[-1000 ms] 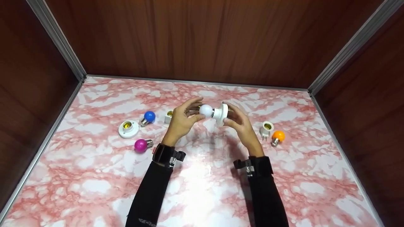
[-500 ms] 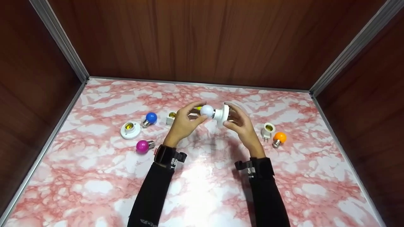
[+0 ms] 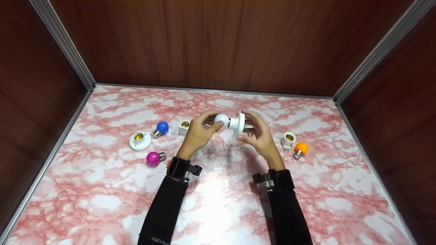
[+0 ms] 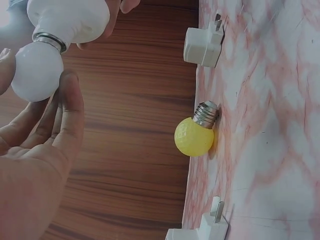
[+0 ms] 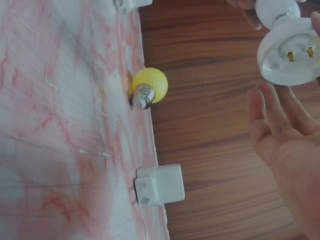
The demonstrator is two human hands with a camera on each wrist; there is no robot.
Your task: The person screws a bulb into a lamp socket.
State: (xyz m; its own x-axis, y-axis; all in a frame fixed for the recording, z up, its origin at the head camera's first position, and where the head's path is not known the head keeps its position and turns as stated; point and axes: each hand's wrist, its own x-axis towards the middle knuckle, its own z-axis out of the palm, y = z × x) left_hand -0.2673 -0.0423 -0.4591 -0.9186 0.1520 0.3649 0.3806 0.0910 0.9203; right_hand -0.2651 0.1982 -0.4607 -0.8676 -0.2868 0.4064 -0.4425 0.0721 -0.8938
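My left hand [image 3: 200, 131] pinches a white light bulb [image 4: 37, 72] between thumb and fingers. The bulb's metal collar meets a round white lamp holder [image 3: 240, 124], with a thin band of metal thread showing between them in the left wrist view. My right hand [image 3: 261, 134] grips the holder's rim with thumb and fingertips. Bulb and holder lie sideways in the head view, held above the table. Two brass contacts show on the holder's underside [image 5: 298, 55] in the right wrist view.
On the marbled table [image 3: 102, 200] lie a blue bulb [image 3: 162, 127], a magenta bulb [image 3: 153, 159], an orange bulb [image 3: 301, 148] and a yellow bulb [image 4: 194, 136]. A round socket [image 3: 140, 141] and plug-in sockets [image 3: 289, 139] [image 3: 184, 128] stand around. Wooden panels [image 3: 211, 44] enclose the table.
The left thumb has shifted over the bulb's front, and the right fingers have shifted on the holder's rim. Bulb and holder stay joined in nearly the same place.
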